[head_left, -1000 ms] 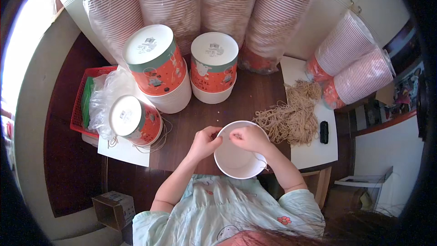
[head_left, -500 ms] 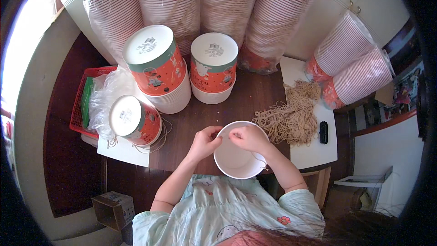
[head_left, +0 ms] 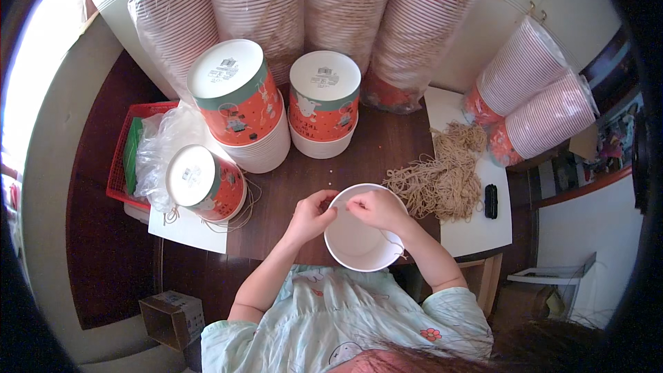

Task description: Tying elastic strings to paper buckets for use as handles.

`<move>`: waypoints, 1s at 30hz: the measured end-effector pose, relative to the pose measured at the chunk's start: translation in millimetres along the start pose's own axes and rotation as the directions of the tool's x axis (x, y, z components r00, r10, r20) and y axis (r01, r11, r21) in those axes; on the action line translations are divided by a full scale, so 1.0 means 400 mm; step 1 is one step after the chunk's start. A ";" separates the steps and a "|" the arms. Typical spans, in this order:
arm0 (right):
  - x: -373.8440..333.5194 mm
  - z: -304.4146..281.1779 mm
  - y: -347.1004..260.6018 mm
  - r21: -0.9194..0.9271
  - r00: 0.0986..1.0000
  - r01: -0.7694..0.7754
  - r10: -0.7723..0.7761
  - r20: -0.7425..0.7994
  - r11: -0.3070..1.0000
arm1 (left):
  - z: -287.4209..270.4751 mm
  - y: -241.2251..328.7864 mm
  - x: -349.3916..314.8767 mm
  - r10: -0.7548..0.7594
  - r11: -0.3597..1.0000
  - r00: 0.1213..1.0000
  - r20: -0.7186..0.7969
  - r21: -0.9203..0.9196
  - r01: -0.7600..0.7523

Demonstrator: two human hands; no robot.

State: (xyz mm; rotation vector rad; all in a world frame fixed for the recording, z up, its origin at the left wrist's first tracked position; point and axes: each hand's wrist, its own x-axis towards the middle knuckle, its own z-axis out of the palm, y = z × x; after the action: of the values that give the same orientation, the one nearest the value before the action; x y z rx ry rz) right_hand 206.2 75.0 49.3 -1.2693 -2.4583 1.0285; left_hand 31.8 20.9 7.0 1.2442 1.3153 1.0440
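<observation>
A white paper bucket (head_left: 362, 245) stands mouth up at the table's near edge, right in front of me. My left hand (head_left: 314, 214) is closed on its far left rim, thumb to the inside and fingers curled round the outside. Over the bucket's mouth, my right hand (head_left: 373, 208) is closed in a pinch close to the left thumb; what the fingertips hold is too small to make out. A thin tan cord (head_left: 400, 254) hangs over the right rim below my right wrist. To the right of the bucket lies a tangled heap of tan cords (head_left: 442, 183).
Upturned orange-and-green paper buckets stand at left: a tall stack (head_left: 238, 107), a shorter one (head_left: 324, 107) and a near one (head_left: 204, 183) with cord loops. Wrapped bucket stacks (head_left: 352, 7) line the back. A red basket (head_left: 124, 145) holds plastic bags; a black object (head_left: 491, 202) lies right.
</observation>
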 end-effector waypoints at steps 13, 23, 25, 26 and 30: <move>0.007 0.012 0.002 -0.025 0.999 0.027 -0.028 -0.024 0.999 | 0.003 -0.003 -0.002 0.007 0.999 1.000 -0.002 -0.043 -0.008; 0.008 0.026 0.008 -0.025 0.997 0.075 -0.075 -0.003 0.997 | 0.003 -0.004 -0.003 0.038 0.999 0.999 -0.012 0.004 -0.038; 0.010 0.027 0.006 -0.008 0.998 0.057 -0.057 -0.003 0.998 | 0.003 -0.004 -0.004 0.032 0.999 0.999 -0.012 0.006 -0.031; 0.011 0.028 0.007 -0.009 0.998 0.057 -0.057 -0.003 0.998 | 0.003 -0.002 -0.004 0.035 0.999 0.999 -0.014 0.006 -0.035; 0.015 0.032 0.008 -0.011 0.997 0.077 -0.077 -0.009 0.997 | 0.004 -0.003 -0.006 0.043 0.999 0.999 -0.017 -0.003 -0.043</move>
State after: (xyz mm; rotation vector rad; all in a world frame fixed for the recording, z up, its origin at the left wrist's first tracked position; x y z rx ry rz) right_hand 198.6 74.7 36.9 -1.1695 -2.4883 0.9891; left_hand 33.0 18.5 5.6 1.2687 1.3036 1.0888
